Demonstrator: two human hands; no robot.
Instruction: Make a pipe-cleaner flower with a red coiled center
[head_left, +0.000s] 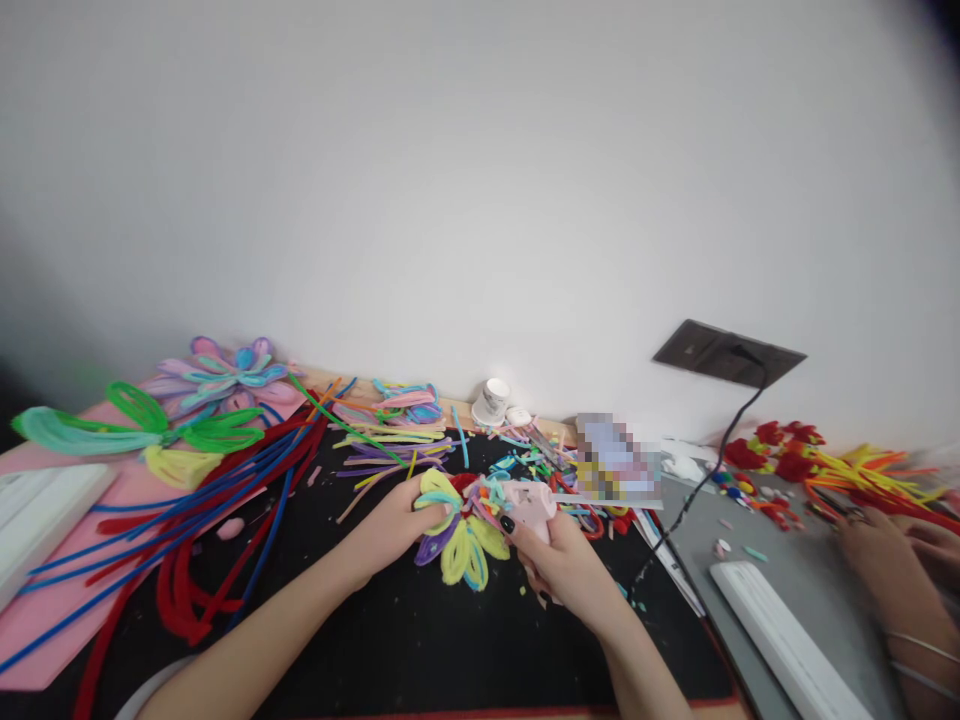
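My left hand [390, 532] is closed on a pipe-cleaner flower [474, 548] with yellow, purple and light-blue looped petals, at the middle of the black mat [390, 650]. My right hand [566, 565] is wrapped around a pale pink glue gun [531, 505]; a clear glue stick [589, 501] seems to poke out of its back. The gun's front end reaches the flower's right side, though its tip is hard to make out. Behind my hands lie loose pastel pipe cleaners [397, 440] and cut scraps.
Finished pipe-cleaner flowers [232, 375] and long blue and red stems [202, 490] lie at left. A paper cup [491, 398] stands by the wall. At right are a white power strip [787, 640], a black cable [720, 460] and another person's hands [874, 545] near red flowers [795, 460].
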